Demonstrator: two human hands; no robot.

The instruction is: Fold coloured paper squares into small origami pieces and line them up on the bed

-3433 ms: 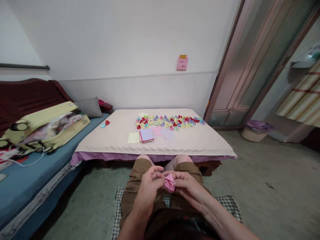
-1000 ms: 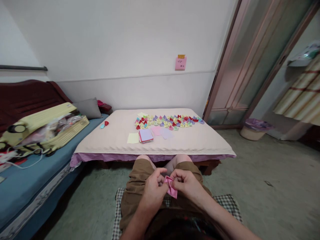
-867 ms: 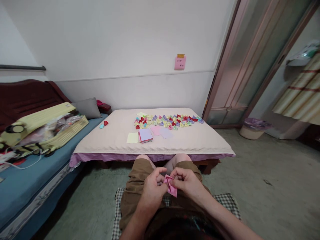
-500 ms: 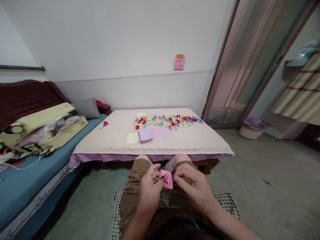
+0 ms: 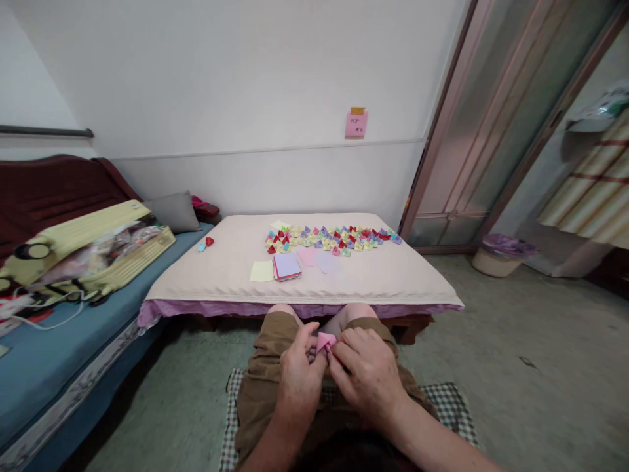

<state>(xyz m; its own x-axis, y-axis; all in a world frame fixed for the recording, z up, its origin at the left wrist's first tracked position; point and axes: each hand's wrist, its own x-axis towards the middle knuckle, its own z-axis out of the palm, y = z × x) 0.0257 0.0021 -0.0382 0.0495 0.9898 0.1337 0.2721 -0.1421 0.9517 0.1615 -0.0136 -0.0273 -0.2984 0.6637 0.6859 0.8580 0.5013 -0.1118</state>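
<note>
Above my lap, a partly folded piece of pink origami paper [image 5: 325,341] is between my two hands. My left hand [image 5: 301,367] pinches its left side between thumb and fingers. My right hand [image 5: 366,367] has its thumb and fingers closed on the right edge, covering that part of the paper. Ahead on the cloth-covered table lie a stack of coloured square sheets [image 5: 287,266], a yellow sheet [image 5: 261,271], a pale lilac sheet [image 5: 327,262] and a pink sheet [image 5: 308,255]. Behind them spread several small folded paper pieces [image 5: 334,237] in many colours.
A cream cloth [image 5: 216,269] covers the low table. Left of it, an open yellow suitcase [image 5: 118,262] with bagged items rests on a blue bed [image 5: 59,367]. A lined bin [image 5: 501,255] stands at right near the sliding door. A pink note [image 5: 356,124] hangs on the wall.
My right hand has moved left and closed on the pink paper, which was held only by my left hand. The paper now looks smaller and more covered. The view has shifted slightly.
</note>
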